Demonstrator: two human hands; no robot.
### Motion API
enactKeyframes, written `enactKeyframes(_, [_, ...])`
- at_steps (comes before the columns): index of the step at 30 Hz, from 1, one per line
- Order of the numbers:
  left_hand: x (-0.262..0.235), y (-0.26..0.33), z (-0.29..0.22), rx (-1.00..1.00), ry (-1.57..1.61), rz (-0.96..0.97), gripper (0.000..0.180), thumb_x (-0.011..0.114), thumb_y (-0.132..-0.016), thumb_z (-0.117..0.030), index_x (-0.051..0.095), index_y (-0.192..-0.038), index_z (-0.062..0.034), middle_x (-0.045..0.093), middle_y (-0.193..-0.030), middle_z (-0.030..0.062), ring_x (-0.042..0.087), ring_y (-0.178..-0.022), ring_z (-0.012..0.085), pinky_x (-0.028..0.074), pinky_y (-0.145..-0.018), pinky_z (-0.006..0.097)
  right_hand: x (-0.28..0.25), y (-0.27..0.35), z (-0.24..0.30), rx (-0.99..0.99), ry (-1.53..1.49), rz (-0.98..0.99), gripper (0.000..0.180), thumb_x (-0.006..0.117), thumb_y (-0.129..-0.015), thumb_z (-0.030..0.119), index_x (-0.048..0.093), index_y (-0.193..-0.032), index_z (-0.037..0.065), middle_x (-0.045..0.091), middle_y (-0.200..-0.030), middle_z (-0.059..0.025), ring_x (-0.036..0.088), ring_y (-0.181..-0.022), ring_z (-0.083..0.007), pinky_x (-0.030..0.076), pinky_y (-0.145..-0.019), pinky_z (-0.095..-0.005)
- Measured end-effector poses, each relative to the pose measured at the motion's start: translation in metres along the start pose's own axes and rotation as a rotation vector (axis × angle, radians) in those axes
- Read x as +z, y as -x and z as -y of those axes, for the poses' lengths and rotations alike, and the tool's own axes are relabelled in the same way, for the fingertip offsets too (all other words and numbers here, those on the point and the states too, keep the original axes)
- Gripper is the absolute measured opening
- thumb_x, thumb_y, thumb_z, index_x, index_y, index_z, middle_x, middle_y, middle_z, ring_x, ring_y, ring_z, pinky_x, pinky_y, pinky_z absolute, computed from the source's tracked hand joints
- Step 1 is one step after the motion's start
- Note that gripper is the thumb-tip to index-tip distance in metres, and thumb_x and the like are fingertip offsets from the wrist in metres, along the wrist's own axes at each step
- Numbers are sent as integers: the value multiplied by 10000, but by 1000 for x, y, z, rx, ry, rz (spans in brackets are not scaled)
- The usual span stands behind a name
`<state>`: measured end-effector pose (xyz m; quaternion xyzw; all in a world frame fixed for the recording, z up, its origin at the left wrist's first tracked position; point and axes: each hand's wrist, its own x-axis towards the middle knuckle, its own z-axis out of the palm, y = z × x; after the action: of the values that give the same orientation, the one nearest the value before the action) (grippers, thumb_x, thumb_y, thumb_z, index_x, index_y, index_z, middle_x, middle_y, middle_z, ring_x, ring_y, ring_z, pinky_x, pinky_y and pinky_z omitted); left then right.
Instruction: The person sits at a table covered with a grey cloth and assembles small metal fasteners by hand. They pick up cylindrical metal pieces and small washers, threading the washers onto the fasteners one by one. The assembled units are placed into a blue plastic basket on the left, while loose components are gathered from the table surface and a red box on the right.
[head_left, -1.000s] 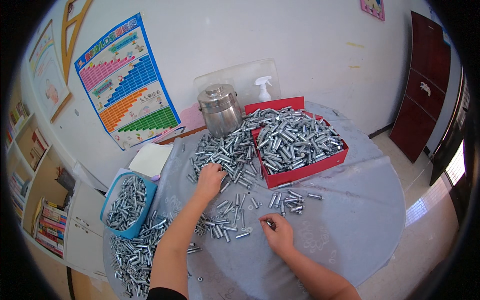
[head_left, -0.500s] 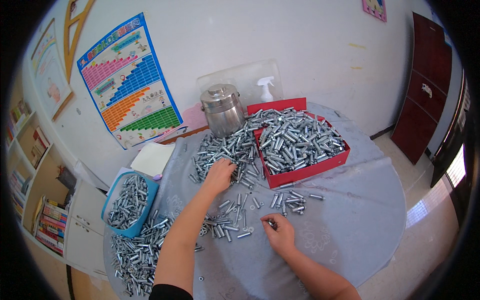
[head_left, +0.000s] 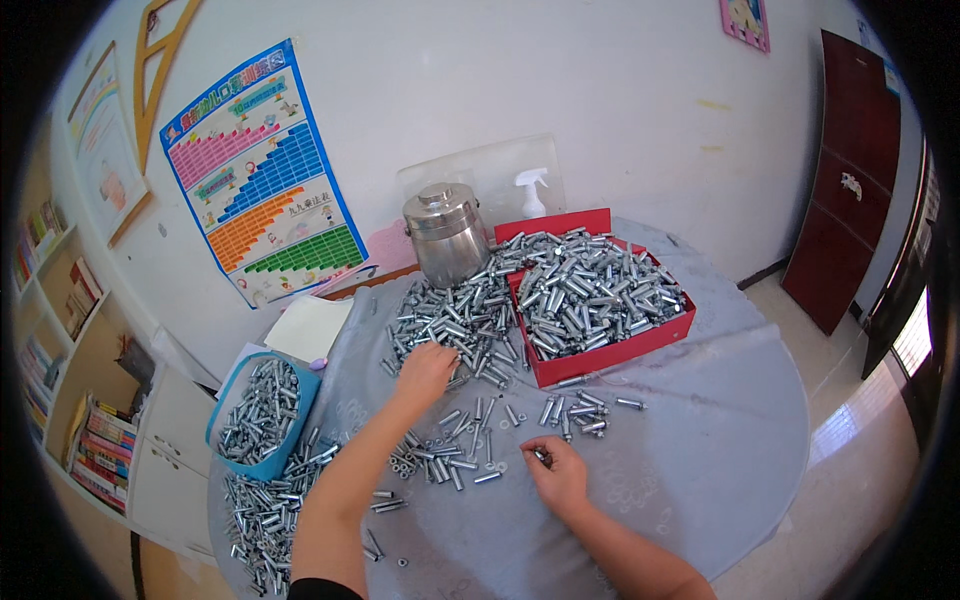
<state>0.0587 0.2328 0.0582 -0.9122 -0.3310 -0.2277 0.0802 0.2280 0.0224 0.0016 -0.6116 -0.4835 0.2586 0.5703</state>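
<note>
My left hand [head_left: 428,369] is at the near edge of a loose pile of silver expansion bolts [head_left: 450,318], its fingers curled down. Whatever lies between those fingertips is hidden. Lower and to the right, my right hand [head_left: 560,478] is closed just above the cloth, with small dark metal pieces [head_left: 542,457] showing between thumb and fingers. Between my arms lie scattered bolts and metal sleeves [head_left: 487,477], along with a few washers. A small group of bolts [head_left: 584,412] sits just beyond my right hand.
A red box [head_left: 615,353] heaped with bolts stands at the far right of the table. Behind the pile is a steel pot [head_left: 447,240], with a white spray bottle [head_left: 532,193] nearby. At left, a blue basket [head_left: 290,440] of bolts borders another loose heap [head_left: 265,520].
My left hand has drawn slightly back toward me and to the left along the pile's edge. My right hand stays closed in nearly the same spot. The view has tilted slightly.
</note>
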Motion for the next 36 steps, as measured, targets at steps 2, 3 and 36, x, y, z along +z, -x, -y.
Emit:
enactKeyframes(2, [-18,16,-11,-149,160,163,128,612,-764,-143,613,-845,-43,610,-760,87,580,-749,248,462,-671,345,-2,0,5,18,28,-22,77,637,-772,86,643,-847,70,606,-783,-60,570,-651,-172,457,-594,-274])
enactKeyframes(3, [-26,27,-10,-225,306,325,158,627,-772,-169,616,-863,-39,619,-756,95,587,-723,254,465,-649,346,-3,0,7,25,44,-27,76,637,-772,86,643,-846,71,606,-784,-59,569,-652,-171,458,-596,-273])
enactKeyframes(36, [27,14,29,-71,15,-5,274,613,-719,-80,675,-984,-114,540,-1219,95,461,-1141,311,369,-946,417,-3,-1,2,-13,38,-12,94,643,-786,97,656,-876,78,610,-769,-37,561,-644,-116,455,-587,-243])
